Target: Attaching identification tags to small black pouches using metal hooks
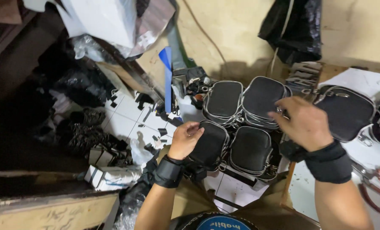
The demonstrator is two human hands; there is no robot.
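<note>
Four stacks of black zippered pouches (236,123) stood grouped on the littered white-tile floor (121,121), left hand (184,139) pinching the near-left stack's edge, right hand (302,123) fingers curled over the far-right stack, grip possibly on a zipper pull; loose pouch (347,110), red-handled scissors (379,185), black bags around.

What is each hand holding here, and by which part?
The left hand grips a black zip pouch at its upper left edge. The right hand rests its fingers on a stack of pouches; whether it grips one cannot be told.
</note>
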